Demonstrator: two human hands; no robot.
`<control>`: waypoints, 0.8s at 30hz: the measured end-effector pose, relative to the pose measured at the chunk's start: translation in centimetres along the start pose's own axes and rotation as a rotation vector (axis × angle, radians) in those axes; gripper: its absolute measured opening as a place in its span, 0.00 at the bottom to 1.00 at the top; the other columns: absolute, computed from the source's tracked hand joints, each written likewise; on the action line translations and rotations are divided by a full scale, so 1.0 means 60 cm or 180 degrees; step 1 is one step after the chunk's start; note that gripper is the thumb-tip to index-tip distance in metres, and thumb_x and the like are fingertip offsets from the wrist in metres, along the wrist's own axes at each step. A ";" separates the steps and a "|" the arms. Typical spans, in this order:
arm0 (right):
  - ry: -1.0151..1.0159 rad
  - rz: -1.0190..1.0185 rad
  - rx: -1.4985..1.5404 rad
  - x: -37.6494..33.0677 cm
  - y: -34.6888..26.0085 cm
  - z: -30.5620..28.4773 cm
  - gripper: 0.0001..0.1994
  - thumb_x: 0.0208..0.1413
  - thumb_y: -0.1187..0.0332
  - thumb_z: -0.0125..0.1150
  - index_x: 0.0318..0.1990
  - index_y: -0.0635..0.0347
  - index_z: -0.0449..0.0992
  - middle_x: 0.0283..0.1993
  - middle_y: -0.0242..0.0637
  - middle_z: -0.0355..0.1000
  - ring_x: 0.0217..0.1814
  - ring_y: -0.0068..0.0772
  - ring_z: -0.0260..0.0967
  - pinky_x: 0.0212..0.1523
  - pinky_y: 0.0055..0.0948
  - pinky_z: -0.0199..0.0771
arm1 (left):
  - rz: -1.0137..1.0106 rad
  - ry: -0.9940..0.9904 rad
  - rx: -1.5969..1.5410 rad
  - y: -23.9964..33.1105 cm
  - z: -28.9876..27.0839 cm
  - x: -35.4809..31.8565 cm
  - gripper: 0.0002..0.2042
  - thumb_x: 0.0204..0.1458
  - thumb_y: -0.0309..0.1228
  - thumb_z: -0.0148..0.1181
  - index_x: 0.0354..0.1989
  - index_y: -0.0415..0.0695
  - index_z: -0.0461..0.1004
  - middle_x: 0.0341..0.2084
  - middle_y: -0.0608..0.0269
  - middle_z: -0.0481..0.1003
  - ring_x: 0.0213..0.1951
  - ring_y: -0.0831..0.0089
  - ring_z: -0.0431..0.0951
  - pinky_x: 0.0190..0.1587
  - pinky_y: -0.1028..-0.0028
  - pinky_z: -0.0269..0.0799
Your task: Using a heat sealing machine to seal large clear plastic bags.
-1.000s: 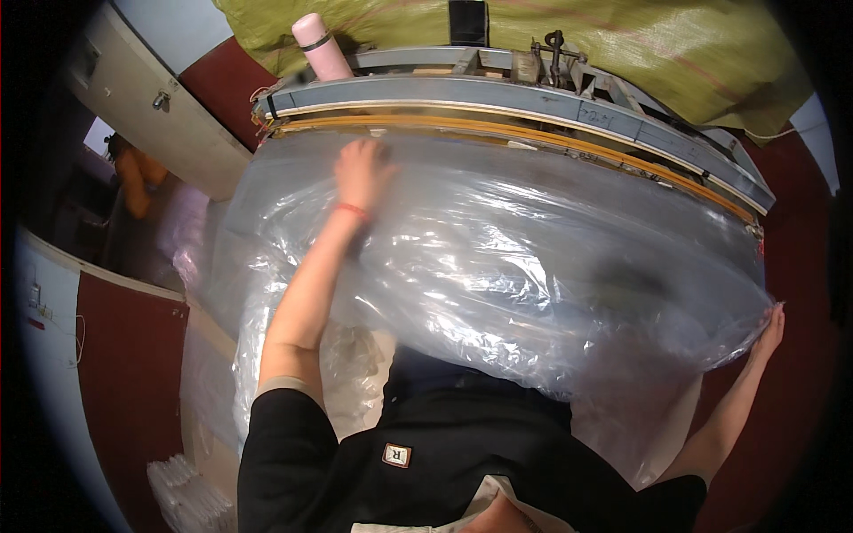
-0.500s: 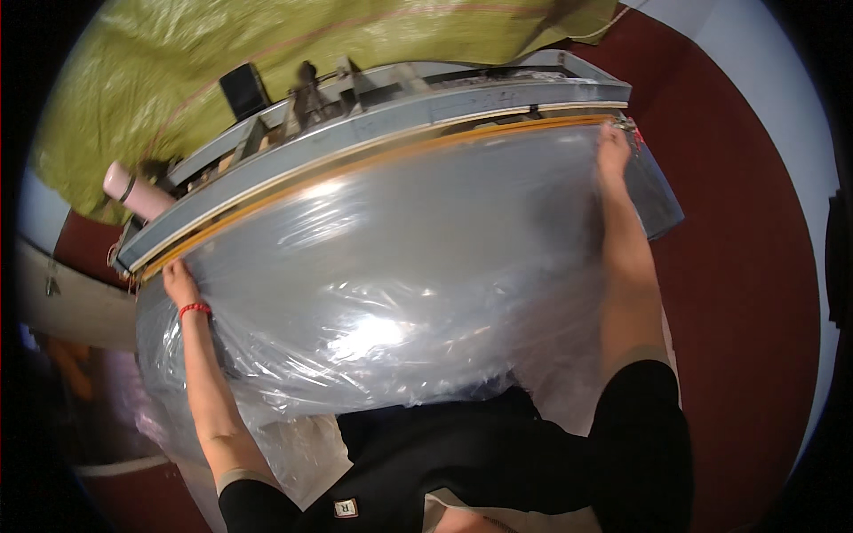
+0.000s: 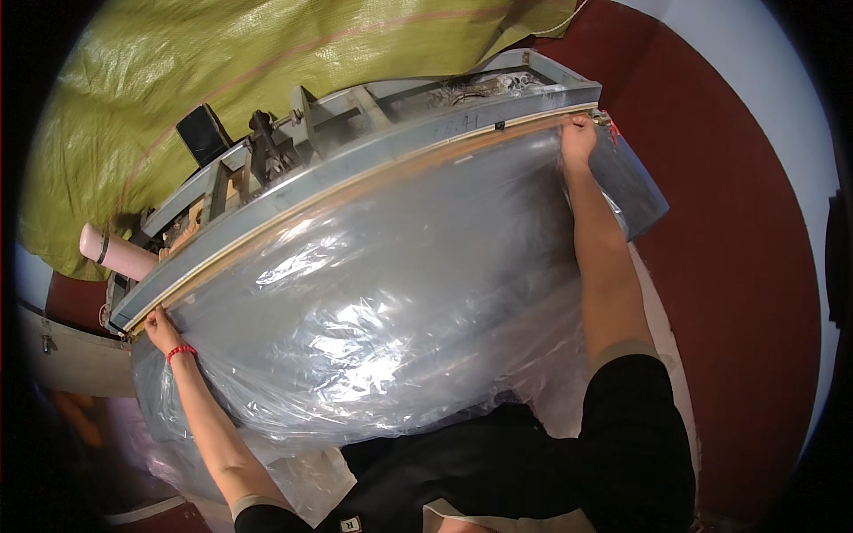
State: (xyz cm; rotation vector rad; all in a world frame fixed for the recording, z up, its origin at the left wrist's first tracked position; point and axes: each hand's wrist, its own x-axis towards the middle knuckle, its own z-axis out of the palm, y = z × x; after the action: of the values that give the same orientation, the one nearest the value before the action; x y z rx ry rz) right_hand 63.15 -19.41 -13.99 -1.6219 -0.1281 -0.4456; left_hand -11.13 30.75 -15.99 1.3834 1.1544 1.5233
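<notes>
A wide sheet of clear plastic film (image 3: 382,266) is stretched between my hands and hangs in shiny wrinkles toward my body. My left hand (image 3: 162,330), with a red bead bracelet at the wrist, pinches the film's far left corner. At the far right corner my right hand (image 3: 578,140) has its fingers closed on the film. The film's far edge lies along a long grey metal frame (image 3: 355,160) with a pale strip on its near side. Both hands are right against that strip.
A pink bottle (image 3: 117,253) leans at the frame's left end. Behind the frame stand a dark phone (image 3: 203,135) and a yellow-green woven tarp (image 3: 293,53). A grey box-like part (image 3: 635,191) juts out by my right hand. Dark red floor (image 3: 720,293) lies to the right.
The orange strip at the film's far edge now shows less, and the film's edge sits closer to the frame. My view has tilted, shifting the frame's left end lower.
</notes>
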 end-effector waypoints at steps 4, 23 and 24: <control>0.0575 -0.0891 -0.0549 -0.006 -0.046 0.002 0.08 0.54 0.66 0.53 0.33 0.62 0.67 0.24 0.39 0.69 0.22 0.29 0.67 0.23 0.28 0.68 | -0.0095 0.0141 0.0049 0.003 -0.008 0.004 0.04 0.53 0.28 0.51 0.27 0.45 0.68 0.19 0.70 0.70 0.14 0.85 0.62 0.15 0.86 0.53; 0.0517 -0.1244 -0.1575 -0.089 -0.195 -0.276 0.08 0.49 0.69 0.58 0.34 0.61 0.79 0.37 0.44 0.75 0.39 0.38 0.73 0.43 0.35 0.70 | 0.0393 -0.1657 0.0290 0.265 -0.025 -0.256 0.01 0.52 0.23 0.51 0.31 0.42 0.70 0.26 0.68 0.71 0.29 0.80 0.69 0.33 0.81 0.64; 0.1177 -0.1812 -0.1925 -0.108 -0.232 -0.264 0.10 0.50 0.69 0.57 0.38 0.63 0.77 0.41 0.47 0.74 0.43 0.41 0.71 0.46 0.36 0.69 | 0.0386 -0.1644 0.0193 0.286 -0.028 -0.277 0.01 0.52 0.22 0.51 0.30 0.42 0.69 0.25 0.68 0.70 0.29 0.80 0.69 0.34 0.81 0.63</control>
State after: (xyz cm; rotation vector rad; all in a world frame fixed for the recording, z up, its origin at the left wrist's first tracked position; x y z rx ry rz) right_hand 49.10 -32.19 -2.72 -2.0491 -0.1870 -1.3120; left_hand -10.17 9.65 -4.66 1.7800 0.8090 1.1138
